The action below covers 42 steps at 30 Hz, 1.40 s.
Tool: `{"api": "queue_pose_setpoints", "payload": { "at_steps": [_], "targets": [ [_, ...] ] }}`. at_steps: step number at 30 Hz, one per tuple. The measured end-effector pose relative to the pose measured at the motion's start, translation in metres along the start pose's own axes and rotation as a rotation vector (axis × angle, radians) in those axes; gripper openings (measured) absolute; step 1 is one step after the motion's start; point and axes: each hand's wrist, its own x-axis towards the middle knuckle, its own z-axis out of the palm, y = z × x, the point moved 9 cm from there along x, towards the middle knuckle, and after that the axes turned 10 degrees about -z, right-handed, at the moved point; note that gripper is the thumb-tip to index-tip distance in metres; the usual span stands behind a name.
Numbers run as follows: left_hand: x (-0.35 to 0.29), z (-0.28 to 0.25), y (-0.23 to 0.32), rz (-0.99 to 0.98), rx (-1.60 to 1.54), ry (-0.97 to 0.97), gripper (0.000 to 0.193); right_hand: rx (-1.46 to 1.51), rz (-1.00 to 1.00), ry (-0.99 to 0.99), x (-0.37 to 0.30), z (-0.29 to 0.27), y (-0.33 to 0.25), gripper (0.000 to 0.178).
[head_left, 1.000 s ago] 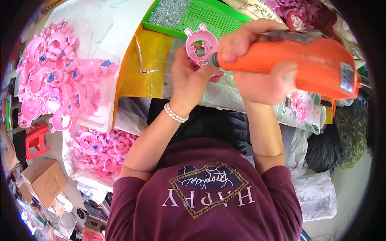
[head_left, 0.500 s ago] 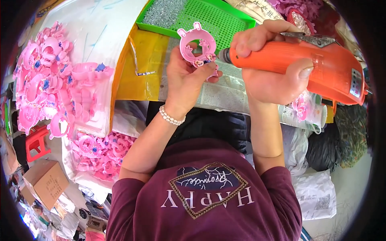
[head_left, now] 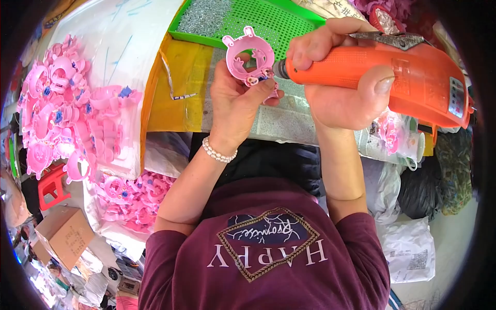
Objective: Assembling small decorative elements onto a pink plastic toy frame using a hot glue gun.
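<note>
At twelve o'clock of the view, the left hand (head_left: 236,101) pinches a pink eared ring (head_left: 247,43). At its three o'clock, the right hand (head_left: 336,106) is wrapped around an orange power screwdriver (head_left: 356,67); whether the tip touches the ring, I cannot tell.

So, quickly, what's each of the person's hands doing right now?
Left hand: closed, holding a pink plastic ring with two ear-like tabs.
Right hand: closed around an orange, long-bodied power tool.
</note>
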Motion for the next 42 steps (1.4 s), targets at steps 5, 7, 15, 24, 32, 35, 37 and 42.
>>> {"api": "queue_pose_setpoints", "payload": {
  "at_steps": [5, 7, 15, 24, 32, 35, 37, 42],
  "targets": [
    [0.0, 0.002, 0.001, 0.001, 0.031, 0.014, 0.039, -0.186, 0.036, 0.0, -0.001, -0.002, -0.002, 0.079],
    [0.0, 0.001, 0.002, 0.002, 0.04, 0.016, 0.039, -0.224, 0.087, -0.068, 0.0, 0.003, -0.001, 0.079],
    [0.002, -0.008, 0.001, 0.06, 0.097, 0.034, 0.044, 0.19, 0.119, 0.026, -0.001, 0.014, -0.012, 0.064],
    [-0.058, -0.006, 0.052, 0.053, 0.243, 0.058, 0.06, -0.073, 0.086, 0.076, 0.012, -0.024, -0.03, 0.069],
    [-0.195, -0.067, 0.191, 0.658, 0.661, 0.628, 0.06, -0.123, 0.029, 0.068, 0.024, -0.023, -0.017, 0.06],
    [-0.248, -0.091, 0.232, 0.778, 0.658, 0.908, 0.058, -0.162, -0.009, 0.085, 0.025, -0.034, -0.019, 0.059],
    [-0.276, -0.116, 0.247, 0.778, 0.667, 1.019, 0.057, -0.24, -0.048, 0.143, 0.024, -0.034, -0.026, 0.058],
    [-0.327, -0.152, 0.248, 0.268, 1.411, 1.504, 0.074, -0.218, -0.032, 0.113, 0.022, -0.044, -0.019, 0.057]
  ]
}}
